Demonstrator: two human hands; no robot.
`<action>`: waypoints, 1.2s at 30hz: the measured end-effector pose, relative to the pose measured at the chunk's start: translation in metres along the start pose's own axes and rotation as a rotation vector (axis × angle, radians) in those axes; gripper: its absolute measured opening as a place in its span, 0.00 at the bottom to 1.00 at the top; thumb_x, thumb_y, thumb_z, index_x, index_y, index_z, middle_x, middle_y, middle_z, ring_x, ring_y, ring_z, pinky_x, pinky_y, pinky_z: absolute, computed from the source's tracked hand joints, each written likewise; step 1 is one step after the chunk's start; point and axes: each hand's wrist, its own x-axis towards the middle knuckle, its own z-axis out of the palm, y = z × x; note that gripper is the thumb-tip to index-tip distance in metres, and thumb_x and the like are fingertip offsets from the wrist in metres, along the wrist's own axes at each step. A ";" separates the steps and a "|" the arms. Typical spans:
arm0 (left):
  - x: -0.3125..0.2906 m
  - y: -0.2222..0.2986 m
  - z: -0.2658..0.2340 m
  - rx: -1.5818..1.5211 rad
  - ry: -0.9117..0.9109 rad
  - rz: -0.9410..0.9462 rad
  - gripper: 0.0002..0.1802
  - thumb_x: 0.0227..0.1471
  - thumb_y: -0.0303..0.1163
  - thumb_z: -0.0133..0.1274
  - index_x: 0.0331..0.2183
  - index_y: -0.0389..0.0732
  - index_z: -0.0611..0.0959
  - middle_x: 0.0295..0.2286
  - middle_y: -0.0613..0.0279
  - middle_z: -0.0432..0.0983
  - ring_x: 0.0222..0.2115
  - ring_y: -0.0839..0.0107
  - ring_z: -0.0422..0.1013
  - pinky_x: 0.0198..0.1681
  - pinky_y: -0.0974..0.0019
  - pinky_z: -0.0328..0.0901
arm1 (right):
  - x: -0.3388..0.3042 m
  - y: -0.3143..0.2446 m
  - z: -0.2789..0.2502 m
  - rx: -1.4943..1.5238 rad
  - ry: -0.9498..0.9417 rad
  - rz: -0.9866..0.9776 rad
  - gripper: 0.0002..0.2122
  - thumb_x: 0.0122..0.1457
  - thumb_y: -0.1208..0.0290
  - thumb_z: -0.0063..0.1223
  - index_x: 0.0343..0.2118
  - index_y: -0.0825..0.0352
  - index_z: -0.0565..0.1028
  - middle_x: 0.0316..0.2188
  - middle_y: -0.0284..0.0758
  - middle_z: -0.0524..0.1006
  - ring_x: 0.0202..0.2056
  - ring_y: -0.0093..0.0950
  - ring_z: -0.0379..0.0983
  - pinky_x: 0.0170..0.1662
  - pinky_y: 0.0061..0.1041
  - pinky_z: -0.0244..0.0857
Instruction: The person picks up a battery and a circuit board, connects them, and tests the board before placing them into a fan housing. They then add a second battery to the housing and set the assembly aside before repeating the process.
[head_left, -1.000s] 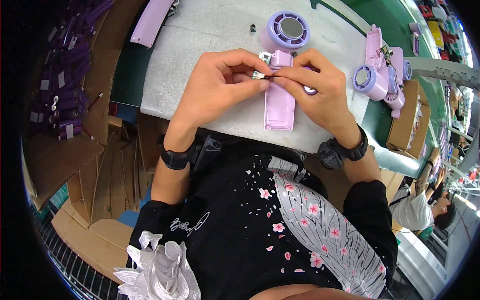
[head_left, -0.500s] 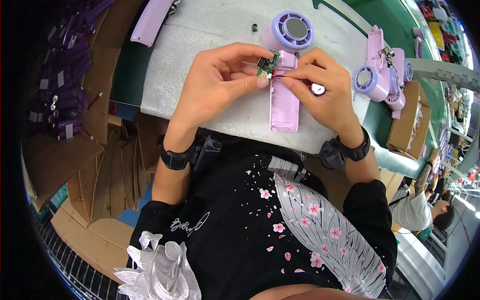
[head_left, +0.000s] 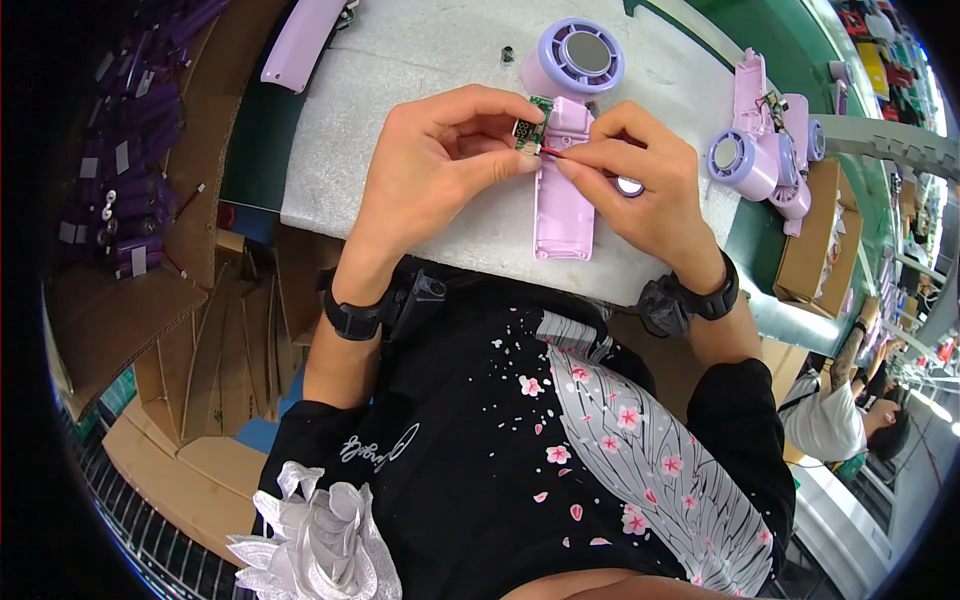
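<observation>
Left hand [head_left: 428,165]: thumb and forefinger pinching a small green circuit board with a dark display window [head_left: 531,128], held at the left edge of an open lilac plastic fan handle [head_left: 564,215]. Right hand [head_left: 642,178]: thumb and forefinger pinched on a thin red wire [head_left: 551,152] at the board's lower corner; a round silvery-white disc [head_left: 629,187] shows beneath its fingers. Handle lies open side up, its round lilac fan head with purple spoked ring [head_left: 580,58] beyond the hands. All over a white foam sheet [head_left: 335,180] on a green counter [head_left: 250,165]. Whether board touches handle: cannot tell.
</observation>
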 end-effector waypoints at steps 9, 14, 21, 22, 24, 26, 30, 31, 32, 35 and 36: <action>0.001 0.006 0.005 0.172 -0.033 0.111 0.21 0.47 0.14 0.54 0.46 0.32 0.80 0.38 0.58 0.78 0.38 0.75 0.74 0.42 0.73 0.69 | 0.000 0.006 -0.004 -0.038 -0.035 -0.113 0.08 0.46 0.79 0.64 0.31 0.69 0.79 0.29 0.35 0.75 0.26 0.25 0.72 0.28 0.21 0.65; 0.005 0.005 0.013 0.170 0.009 0.138 0.21 0.47 0.15 0.53 0.46 0.32 0.80 0.38 0.59 0.78 0.38 0.74 0.74 0.43 0.73 0.69 | 0.002 -0.005 0.008 -0.046 0.157 0.085 0.14 0.45 0.78 0.65 0.37 0.68 0.78 0.32 0.37 0.77 0.29 0.29 0.75 0.32 0.23 0.69; 0.003 0.002 0.009 0.153 -0.002 0.148 0.18 0.47 0.15 0.54 0.43 0.30 0.81 0.38 0.57 0.78 0.38 0.74 0.74 0.43 0.73 0.70 | 0.003 -0.002 0.006 -0.083 0.160 -0.006 0.17 0.42 0.79 0.67 0.38 0.67 0.78 0.33 0.38 0.79 0.34 0.31 0.76 0.36 0.24 0.70; 0.004 0.003 0.008 0.169 -0.009 0.152 0.17 0.47 0.15 0.54 0.42 0.30 0.81 0.38 0.56 0.78 0.37 0.74 0.75 0.42 0.73 0.70 | 0.003 -0.001 0.005 -0.093 0.159 -0.009 0.17 0.42 0.79 0.68 0.38 0.68 0.78 0.33 0.38 0.78 0.34 0.31 0.76 0.36 0.24 0.70; 0.005 0.003 0.007 0.183 -0.016 0.155 0.16 0.46 0.15 0.55 0.41 0.29 0.82 0.37 0.55 0.78 0.37 0.73 0.75 0.42 0.73 0.71 | 0.003 0.001 0.004 -0.114 0.157 -0.015 0.17 0.41 0.79 0.68 0.37 0.68 0.78 0.34 0.37 0.78 0.33 0.30 0.76 0.35 0.24 0.70; 0.004 0.002 0.009 0.197 0.002 0.159 0.15 0.46 0.15 0.55 0.39 0.28 0.83 0.37 0.54 0.78 0.37 0.72 0.76 0.41 0.73 0.71 | 0.003 0.000 0.005 -0.115 0.156 -0.008 0.17 0.41 0.79 0.68 0.38 0.68 0.79 0.34 0.37 0.78 0.33 0.30 0.76 0.35 0.23 0.70; 0.003 0.001 0.010 0.244 0.024 0.173 0.13 0.46 0.15 0.55 0.38 0.28 0.83 0.36 0.54 0.79 0.35 0.72 0.77 0.39 0.74 0.72 | 0.003 -0.002 0.005 -0.111 0.158 0.011 0.17 0.41 0.78 0.69 0.38 0.67 0.80 0.33 0.36 0.78 0.32 0.28 0.76 0.34 0.22 0.69; 0.003 0.002 0.010 0.265 0.031 0.180 0.13 0.46 0.15 0.55 0.38 0.28 0.83 0.35 0.54 0.80 0.34 0.72 0.77 0.38 0.74 0.72 | 0.003 -0.002 0.005 -0.101 0.159 0.017 0.18 0.41 0.78 0.69 0.38 0.66 0.80 0.33 0.36 0.78 0.31 0.27 0.76 0.33 0.21 0.69; 0.003 0.002 0.010 0.264 0.031 0.179 0.13 0.46 0.15 0.55 0.38 0.28 0.83 0.35 0.54 0.80 0.34 0.72 0.77 0.38 0.74 0.72 | 0.003 -0.002 0.005 -0.092 0.159 0.023 0.18 0.41 0.78 0.69 0.39 0.66 0.80 0.32 0.35 0.78 0.31 0.26 0.76 0.33 0.21 0.69; 0.003 0.003 0.012 0.292 0.058 0.192 0.12 0.45 0.16 0.55 0.37 0.28 0.84 0.34 0.55 0.80 0.32 0.73 0.77 0.36 0.75 0.72 | 0.003 -0.004 0.004 -0.113 0.138 0.048 0.18 0.41 0.78 0.69 0.39 0.65 0.81 0.32 0.34 0.78 0.30 0.24 0.75 0.32 0.19 0.68; 0.003 0.003 0.012 0.292 0.058 0.191 0.12 0.45 0.16 0.55 0.37 0.28 0.84 0.34 0.55 0.80 0.32 0.73 0.77 0.36 0.75 0.72 | 0.003 -0.004 0.004 -0.123 0.128 0.060 0.18 0.41 0.78 0.69 0.39 0.65 0.82 0.32 0.34 0.78 0.29 0.23 0.75 0.31 0.19 0.68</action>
